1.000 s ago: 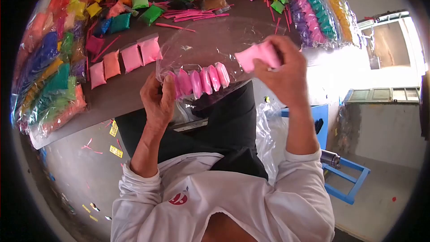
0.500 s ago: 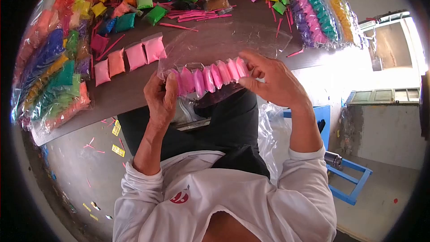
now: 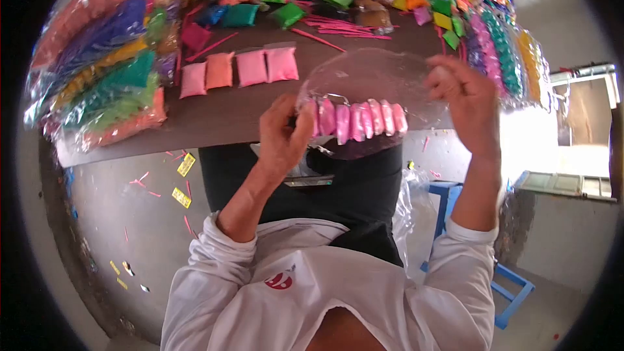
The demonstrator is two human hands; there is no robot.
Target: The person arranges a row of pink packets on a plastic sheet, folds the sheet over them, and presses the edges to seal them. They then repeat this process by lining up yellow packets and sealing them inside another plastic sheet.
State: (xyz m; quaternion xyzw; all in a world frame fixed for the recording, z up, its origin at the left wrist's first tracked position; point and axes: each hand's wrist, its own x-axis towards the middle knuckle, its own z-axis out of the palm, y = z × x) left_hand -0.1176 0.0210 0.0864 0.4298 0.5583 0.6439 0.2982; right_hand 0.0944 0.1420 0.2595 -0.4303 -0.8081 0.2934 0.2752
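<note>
Left hand (image 3: 279, 135) angled inward, fingers clamped on clear bag (image 3: 374, 71) of pink packets (image 3: 358, 122); right hand (image 3: 469, 103) raised, fingers curled, grip unclear.

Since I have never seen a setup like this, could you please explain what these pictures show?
There is no machine: the grips are a person's two bare hands, seen from a camera worn on the head, looking forward and down. The left grip holds one end of a row of pink packets with clear plastic. The right grip is raised by the plastic's right side; any touch is unclear. On the brown table lie four packets, three pink, one orange; beyond are pink strips and many coloured packets.
</note>
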